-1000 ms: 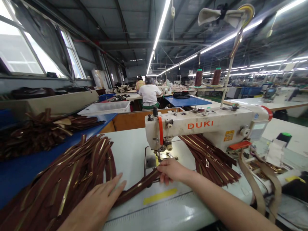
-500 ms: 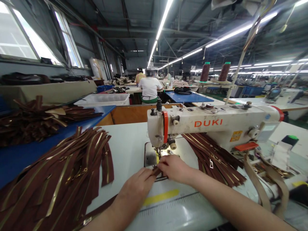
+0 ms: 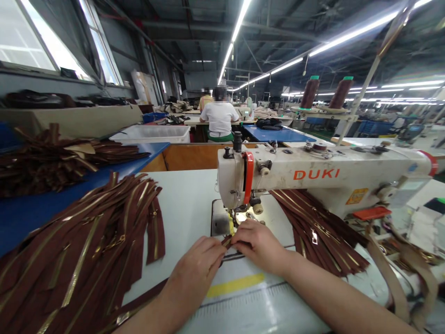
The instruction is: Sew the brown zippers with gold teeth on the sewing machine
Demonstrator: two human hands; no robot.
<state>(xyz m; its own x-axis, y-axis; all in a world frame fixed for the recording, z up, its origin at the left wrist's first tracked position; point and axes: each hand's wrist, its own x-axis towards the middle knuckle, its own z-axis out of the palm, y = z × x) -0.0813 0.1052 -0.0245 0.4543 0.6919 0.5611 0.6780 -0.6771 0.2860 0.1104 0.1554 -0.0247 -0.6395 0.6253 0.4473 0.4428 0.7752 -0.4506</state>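
Note:
Just in front of the needle area of a white sewing machine (image 3: 278, 171), both my hands pinch the end of a brown zipper (image 3: 226, 241). My left hand (image 3: 196, 262) is closed on it from the left; the zipper's tape runs back beneath that wrist toward the lower left. My right hand (image 3: 259, 243) grips the same end from the right, close to the presser foot, its fingertips partly hiding the zipper. A large pile of brown zippers (image 3: 79, 250) with gold teeth lies left of my hands. More zippers (image 3: 323, 232) lie under the machine arm.
A blue table (image 3: 153, 155) at the left carries another brown heap (image 3: 52, 160). Beige straps (image 3: 389, 273) hang at the right of the machine. Thread cones (image 3: 309, 93) stand behind it. A person in a white shirt (image 3: 219, 118) sits further ahead, facing away.
The view has shifted slightly, so the machine appears further right and larger. Both hands keep their pinch on the zipper end near the presser foot, with little movement.

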